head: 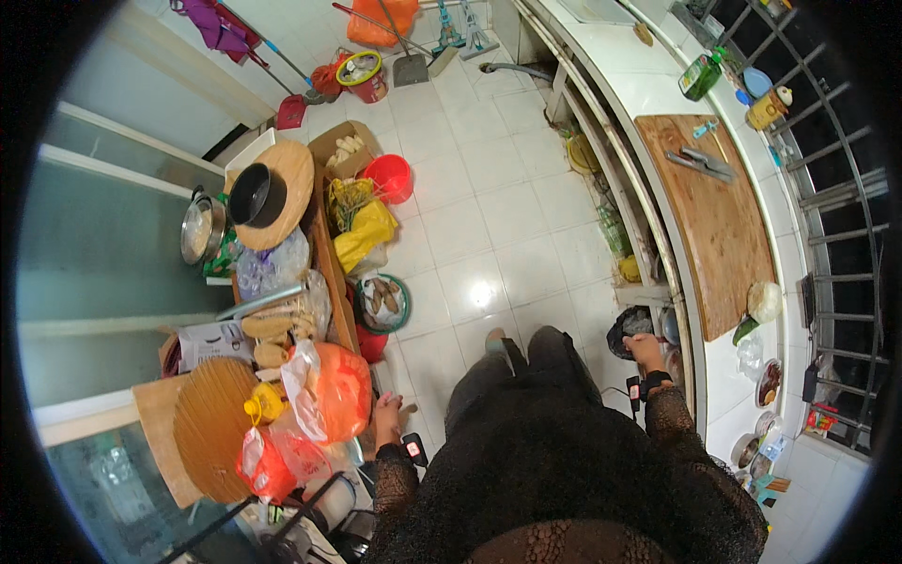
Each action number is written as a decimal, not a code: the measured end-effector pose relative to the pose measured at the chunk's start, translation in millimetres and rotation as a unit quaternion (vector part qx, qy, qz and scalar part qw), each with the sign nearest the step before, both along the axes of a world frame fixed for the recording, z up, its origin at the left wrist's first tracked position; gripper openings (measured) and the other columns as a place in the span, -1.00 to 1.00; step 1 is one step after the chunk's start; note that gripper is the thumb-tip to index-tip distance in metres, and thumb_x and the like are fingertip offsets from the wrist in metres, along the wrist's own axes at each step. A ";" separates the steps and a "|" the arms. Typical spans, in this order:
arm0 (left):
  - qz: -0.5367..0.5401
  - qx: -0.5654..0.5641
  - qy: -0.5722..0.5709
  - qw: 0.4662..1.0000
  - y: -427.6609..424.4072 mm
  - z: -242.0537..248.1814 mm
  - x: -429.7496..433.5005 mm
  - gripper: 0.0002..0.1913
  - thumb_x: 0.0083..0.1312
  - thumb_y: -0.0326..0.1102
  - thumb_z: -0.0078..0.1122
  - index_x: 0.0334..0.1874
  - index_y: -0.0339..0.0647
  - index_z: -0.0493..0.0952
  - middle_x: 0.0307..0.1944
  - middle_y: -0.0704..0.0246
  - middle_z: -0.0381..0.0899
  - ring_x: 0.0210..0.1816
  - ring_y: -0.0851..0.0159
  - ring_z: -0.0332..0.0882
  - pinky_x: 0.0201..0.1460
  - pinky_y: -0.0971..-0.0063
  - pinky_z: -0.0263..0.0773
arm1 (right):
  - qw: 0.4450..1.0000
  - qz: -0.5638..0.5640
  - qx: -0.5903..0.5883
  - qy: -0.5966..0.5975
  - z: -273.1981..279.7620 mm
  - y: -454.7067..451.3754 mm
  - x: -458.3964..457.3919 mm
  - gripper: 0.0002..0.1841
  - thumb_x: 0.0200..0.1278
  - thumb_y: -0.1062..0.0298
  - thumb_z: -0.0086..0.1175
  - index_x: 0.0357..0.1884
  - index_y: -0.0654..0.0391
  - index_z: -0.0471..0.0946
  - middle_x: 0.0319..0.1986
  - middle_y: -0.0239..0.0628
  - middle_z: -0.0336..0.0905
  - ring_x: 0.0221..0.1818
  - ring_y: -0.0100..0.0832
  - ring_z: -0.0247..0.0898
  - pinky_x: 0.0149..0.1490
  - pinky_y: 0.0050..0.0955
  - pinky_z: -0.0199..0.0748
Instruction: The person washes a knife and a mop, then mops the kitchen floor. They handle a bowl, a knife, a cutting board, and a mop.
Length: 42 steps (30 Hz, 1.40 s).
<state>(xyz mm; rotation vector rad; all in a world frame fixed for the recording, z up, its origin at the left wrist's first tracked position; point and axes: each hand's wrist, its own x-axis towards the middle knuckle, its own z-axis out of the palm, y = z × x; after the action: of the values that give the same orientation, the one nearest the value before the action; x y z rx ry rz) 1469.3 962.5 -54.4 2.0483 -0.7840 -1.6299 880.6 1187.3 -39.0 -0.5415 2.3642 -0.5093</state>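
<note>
My left hand hangs low beside the shelf on the left, close to a tied orange plastic bag; its fingers look curled, and whether it holds anything cannot be told. My right hand is at the counter's front, over a black plastic bag with clear plastic inside; whether the fingers grip the bag is unclear. On the white counter to the right lies a wooden cutting board with knives and a blue-handled peeler. A pale round vegetable is at the board's near corner.
Along the left shelf stand a black pot on a round wooden board and a yellow-capped oil bottle. On the tiled floor are a red bucket, a green basket of root vegetables and a yellow-rimmed bin. Dish soap stands by the window.
</note>
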 end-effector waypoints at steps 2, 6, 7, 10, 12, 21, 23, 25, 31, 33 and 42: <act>-0.046 -0.020 0.016 0.999 -55.1 7.2 -32.2 -0.57 0.19 -0.43 0.04 0.14 -0.30 0.29 -0.18 0.26 0.53 -0.10 0.29 0.46 -0.03 0.49 0.35 | 1.000 0.020 -0.003 -0.023 0.7 -31.2 -11.2 -0.64 0.00 0.06 0.09 -0.67 0.19 0.56 -0.68 -0.11 0.50 -0.57 -0.15 0.41 -0.36 -0.27 0.34; -0.148 -0.069 0.022 0.986 -149.2 -5.5 -84.6 -0.52 0.22 -0.40 0.06 0.20 -0.27 0.25 -0.17 0.30 0.53 -0.07 0.33 0.44 0.04 0.52 0.30 | 0.996 0.062 0.049 -0.049 -15.8 -69.5 -43.7 -0.62 0.07 0.02 0.00 -0.57 0.14 0.61 -0.55 -0.05 0.55 -0.35 -0.09 0.48 -0.23 -0.26 0.38; -0.167 -0.082 0.019 0.982 -173.0 -12.8 -96.9 -0.51 0.22 -0.39 0.07 0.21 -0.27 0.24 -0.16 0.31 0.53 -0.07 0.34 0.44 0.04 0.53 0.29 | 0.991 0.101 0.085 -0.013 -20.8 -77.2 -56.9 -0.65 0.07 0.05 0.01 -0.50 0.14 0.62 -0.52 -0.04 0.55 -0.30 -0.10 0.49 -0.22 -0.25 0.38; -0.144 -0.063 0.020 0.987 -228.4 -30.8 -121.5 -0.52 0.18 -0.43 0.09 0.18 -0.31 0.29 -0.19 0.33 0.54 -0.18 0.39 0.46 -0.08 0.56 0.34 | 0.998 -0.040 -0.048 0.033 -44.7 -101.6 -77.8 -0.72 -0.01 0.17 0.09 -0.40 0.22 0.55 -0.50 -0.07 0.53 -0.37 -0.08 0.44 -0.19 -0.18 0.37; -0.081 -0.067 0.024 0.994 -261.2 -33.8 -137.4 -0.53 0.16 -0.47 0.10 0.16 -0.34 0.31 -0.26 0.36 0.55 -0.26 0.40 0.47 -0.11 0.58 0.35 | 0.998 -0.019 0.065 -0.001 -53.4 -124.9 -110.7 -0.69 -0.01 0.17 0.12 -0.51 0.27 0.41 -0.59 -0.13 0.41 -0.49 -0.12 0.33 -0.29 -0.15 0.30; -0.047 -0.024 -0.011 0.999 -382.7 -36.7 -181.1 -0.42 0.24 -0.35 0.07 0.28 -0.35 0.13 -0.11 0.26 0.47 -0.10 0.27 0.45 -0.04 0.41 0.35 | 0.992 0.093 0.078 0.033 -63.8 -405.9 -256.8 -0.79 0.05 0.24 0.07 -0.42 0.21 0.53 -0.43 -0.04 0.52 -0.25 -0.04 0.44 -0.21 -0.11 0.38; -0.049 0.003 -0.009 0.999 -408.6 -46.8 -181.5 -0.42 0.24 -0.36 0.06 0.29 -0.34 0.12 -0.13 0.25 0.48 -0.14 0.27 0.47 -0.11 0.39 0.38 | 0.988 0.142 -0.018 0.054 -41.9 -497.2 -279.2 -0.74 0.07 0.23 0.08 -0.33 0.25 0.52 -0.31 -0.02 0.54 -0.18 -0.05 0.45 -0.14 -0.16 0.39; -0.133 -0.044 -0.041 0.989 -460.2 -55.1 -190.2 -0.42 0.26 -0.33 0.07 0.30 -0.27 0.13 -0.19 0.25 0.50 -0.26 0.30 0.49 -0.24 0.38 0.40 | 0.993 0.090 -0.068 0.033 -19.7 -575.0 -289.3 -0.70 0.08 0.24 0.07 -0.21 0.24 0.50 -0.24 -0.01 0.54 -0.14 -0.07 0.45 -0.09 -0.21 0.39; -0.082 0.028 -0.112 0.990 -627.7 11.2 -272.0 -0.45 0.30 -0.24 0.01 0.31 -0.21 0.16 -0.22 0.29 0.50 -0.26 0.38 0.44 -0.25 0.48 0.34 | 0.994 0.067 -0.088 0.008 -10.9 -698.8 -311.2 -0.61 0.06 0.27 0.08 -0.07 0.25 0.47 -0.20 -0.01 0.54 -0.11 -0.12 0.46 -0.03 -0.30 0.39; -0.137 0.024 -0.103 0.985 -712.2 25.5 -309.8 -0.49 0.25 -0.28 0.02 0.25 -0.23 0.24 -0.19 0.29 0.49 -0.25 0.38 0.42 -0.21 0.48 0.33 | 0.998 0.050 -0.023 0.007 -25.6 -707.3 -315.3 -0.60 0.07 0.27 0.06 -0.06 0.29 0.45 -0.30 -0.11 0.56 -0.25 -0.27 0.50 -0.17 -0.36 0.43; -0.380 -0.177 -0.062 0.906 -1050.8 66.9 -542.4 -0.57 0.20 -0.40 -0.01 0.14 -0.36 0.32 -0.15 0.20 0.55 -0.17 0.38 0.47 -0.12 0.53 0.37 | 0.982 -0.125 0.010 -0.141 -75.7 -720.5 -320.0 -0.71 0.04 0.29 0.07 -0.22 0.25 0.54 -0.45 -0.16 0.56 -0.50 -0.33 0.52 -0.37 -0.33 0.50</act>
<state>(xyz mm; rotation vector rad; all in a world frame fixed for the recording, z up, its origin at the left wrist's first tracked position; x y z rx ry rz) 926.9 -88.3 12.5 1.6750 -1.9472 -1.5336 560.6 466.8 -114.8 -0.1478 2.1697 -0.6291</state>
